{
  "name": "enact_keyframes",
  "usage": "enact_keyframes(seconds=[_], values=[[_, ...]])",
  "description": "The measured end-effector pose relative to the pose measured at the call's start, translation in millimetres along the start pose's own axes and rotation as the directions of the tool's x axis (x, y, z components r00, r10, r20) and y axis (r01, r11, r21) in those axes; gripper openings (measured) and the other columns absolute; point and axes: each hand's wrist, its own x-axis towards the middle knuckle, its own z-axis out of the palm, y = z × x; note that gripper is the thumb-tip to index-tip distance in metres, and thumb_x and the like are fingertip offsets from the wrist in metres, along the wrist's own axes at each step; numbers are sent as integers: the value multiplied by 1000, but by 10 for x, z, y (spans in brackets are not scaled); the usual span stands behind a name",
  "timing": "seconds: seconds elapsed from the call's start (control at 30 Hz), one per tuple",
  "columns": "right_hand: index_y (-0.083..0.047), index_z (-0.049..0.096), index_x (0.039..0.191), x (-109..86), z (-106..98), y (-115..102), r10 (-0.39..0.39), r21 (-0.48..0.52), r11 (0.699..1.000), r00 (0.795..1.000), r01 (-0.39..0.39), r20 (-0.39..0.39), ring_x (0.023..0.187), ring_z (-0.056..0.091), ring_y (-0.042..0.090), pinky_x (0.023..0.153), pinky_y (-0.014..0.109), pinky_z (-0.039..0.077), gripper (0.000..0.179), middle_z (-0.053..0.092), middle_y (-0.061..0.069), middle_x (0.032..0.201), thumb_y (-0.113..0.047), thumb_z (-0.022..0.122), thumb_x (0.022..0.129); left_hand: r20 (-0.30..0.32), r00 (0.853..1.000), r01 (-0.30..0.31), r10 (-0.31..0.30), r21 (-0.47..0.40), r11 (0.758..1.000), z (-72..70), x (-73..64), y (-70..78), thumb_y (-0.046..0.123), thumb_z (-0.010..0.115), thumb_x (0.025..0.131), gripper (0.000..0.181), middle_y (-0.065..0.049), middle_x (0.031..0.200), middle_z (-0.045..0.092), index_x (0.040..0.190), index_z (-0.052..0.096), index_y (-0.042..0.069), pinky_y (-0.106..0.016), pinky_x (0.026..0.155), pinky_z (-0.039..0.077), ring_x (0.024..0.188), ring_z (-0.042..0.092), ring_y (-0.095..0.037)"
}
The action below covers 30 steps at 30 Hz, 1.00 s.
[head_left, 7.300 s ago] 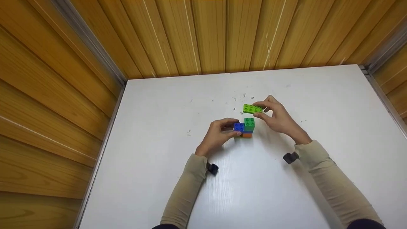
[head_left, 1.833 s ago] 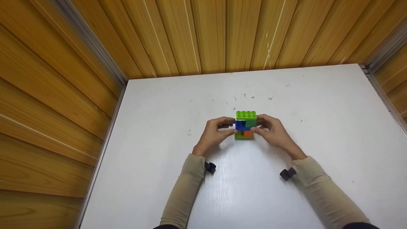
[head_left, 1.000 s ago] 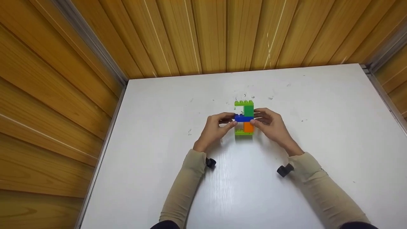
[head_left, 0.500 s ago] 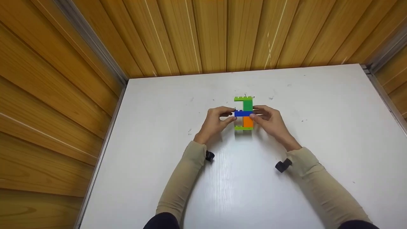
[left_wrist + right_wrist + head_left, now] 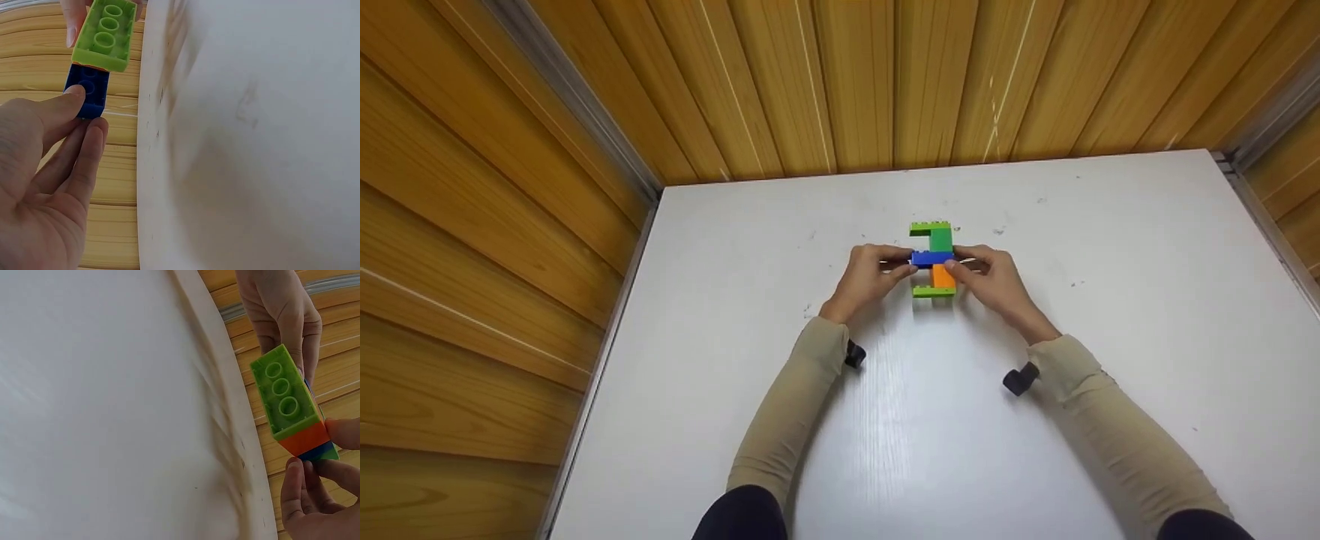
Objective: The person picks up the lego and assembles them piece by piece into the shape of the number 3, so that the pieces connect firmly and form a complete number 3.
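In the head view a stack of toy building bricks is held up by both hands. From top to bottom it has a light-green brick (image 5: 930, 226), a darker green brick (image 5: 941, 241), a blue brick (image 5: 931, 258), an orange brick (image 5: 943, 277) and another light-green brick (image 5: 934, 292). My left hand (image 5: 864, 281) pinches the blue brick's free left end. Thumb and fingers of my right hand (image 5: 997, 285) grip the stack's right side around the blue brick. The lower light-green brick shows its hollow underside (image 5: 286, 391) in the right wrist view.
Under the stack lies a white table (image 5: 900, 420) with small dark marks. Wood-patterned panels (image 5: 855, 90) rise behind it and at its sides. A small black device sits at each sleeve cuff.
Earlier my right hand held one light-green brick apart; it now tops the stack. Both hands have since lifted the stack, tilted it back and moved it away from me.
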Motion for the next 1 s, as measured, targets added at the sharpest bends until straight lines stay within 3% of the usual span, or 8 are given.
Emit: enact_keyframes(seconds=[0.2,0.5,0.83,0.93,1.0], values=[[-7,58,140,5,-44,87,16,-31,999,1000,-16,0,114,61,30,86,20,50,59,60,15,131,-45,66,95,21,1000,14,-14,10,1000,78,92,-50,21,75,91,30,4,113,74,119,75,14,-17,86,53,96,66,-5],[-6,58,140,160,-5,101,73,-48,996,997,-74,-5,105,62,26,75,17,53,55,61,13,128,-41,65,97,20,992,123,-123,29,992,93,200,-102,20,75,91,28,7,112,73,119,76,19,-20,92,52,99,64,-5],[-6,60,138,274,-18,141,131,-53,990,991,-129,29,91,63,22,62,21,52,50,66,14,123,-37,64,99,20,993,117,-118,37,992,126,277,-197,19,74,92,26,5,111,73,118,76,17,-25,100,49,106,63,-8],[-5,60,138,284,-21,148,137,-72,988,990,-134,32,94,63,21,66,22,53,50,67,16,122,-36,64,99,23,993,114,-115,45,992,144,286,-229,20,74,92,27,4,111,74,118,76,16,-26,100,49,106,63,-9],[-4,59,138,286,-18,149,148,-80,986,989,-146,28,100,63,22,76,25,54,50,66,16,125,-35,64,99,30,993,116,-118,48,992,159,287,-243,20,74,92,27,4,111,74,118,76,15,-26,100,49,107,64,-9]])
